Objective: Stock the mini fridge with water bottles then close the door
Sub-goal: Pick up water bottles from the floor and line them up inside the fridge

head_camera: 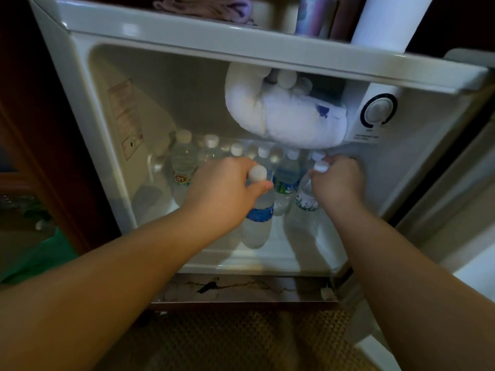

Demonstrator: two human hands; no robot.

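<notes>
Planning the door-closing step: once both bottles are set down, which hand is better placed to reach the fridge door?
Probably the right hand. The door seems to stand open along the right edge, nearer that hand. The left hand grips the blue-label bottle mid-fridge, farther away. Both hands hold bottles now.

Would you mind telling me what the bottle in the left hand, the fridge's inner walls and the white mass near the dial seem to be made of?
The bottle in the left hand looks like clear thin plastic, see-through, with a white cap and blue label. The inner walls look like smooth moulded white plastic with a dull sheen. The white mass beside the dial is probably frost, being lumpy and matte.
</notes>
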